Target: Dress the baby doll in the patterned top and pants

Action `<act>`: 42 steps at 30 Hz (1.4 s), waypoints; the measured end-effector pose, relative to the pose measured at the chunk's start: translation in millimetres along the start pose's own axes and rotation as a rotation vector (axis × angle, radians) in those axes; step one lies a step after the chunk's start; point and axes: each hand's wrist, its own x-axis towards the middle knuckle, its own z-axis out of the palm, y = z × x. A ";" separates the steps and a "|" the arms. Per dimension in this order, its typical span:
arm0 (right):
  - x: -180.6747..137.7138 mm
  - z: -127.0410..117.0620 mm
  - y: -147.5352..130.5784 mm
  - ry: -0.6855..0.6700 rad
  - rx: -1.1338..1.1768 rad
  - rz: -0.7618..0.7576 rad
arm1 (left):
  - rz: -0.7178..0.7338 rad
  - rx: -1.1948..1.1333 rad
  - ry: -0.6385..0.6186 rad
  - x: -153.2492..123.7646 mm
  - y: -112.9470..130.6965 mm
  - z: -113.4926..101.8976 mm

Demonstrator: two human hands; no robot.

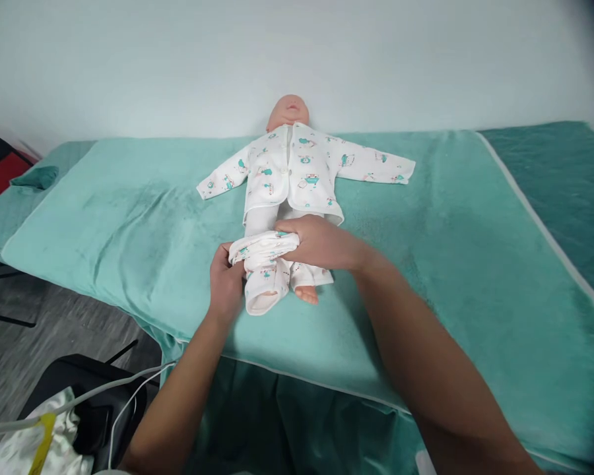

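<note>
A baby doll (pixel 290 111) lies on its back on a teal blanket (pixel 129 224), head toward the wall. It wears a white printed jacket (pixel 297 168) with the sleeves spread out. Printed white trousers (pixel 264 267) are bunched around its legs, and one bare foot (pixel 307 294) sticks out. My left hand (pixel 225 284) is closed on the left side of the bunched trousers. My right hand (pixel 319 243) grips the waistband at the doll's hips.
The blanket covers a table against a pale wall; its front edge (pixel 297 376) runs just below the doll. A folded teal cloth (pixel 37 177) lies far left. A black chair (pixel 89 389) with white cloth and cables stands lower left.
</note>
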 end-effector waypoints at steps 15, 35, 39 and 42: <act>6.0 5.3 0.5 0.209 0.016 0.101 | 0.479 0.330 0.138 68.9 4.2 12.7; 7.7 16.1 -1.6 0.218 0.006 0.084 | 0.482 0.079 -0.018 72.3 2.4 0.5; 3.1 9.2 -0.6 0.141 0.141 0.005 | 0.497 0.094 0.012 68.1 2.6 1.3; 2.1 5.6 -1.7 0.077 0.094 0.044 | 0.671 0.267 0.052 58.4 3.4 6.3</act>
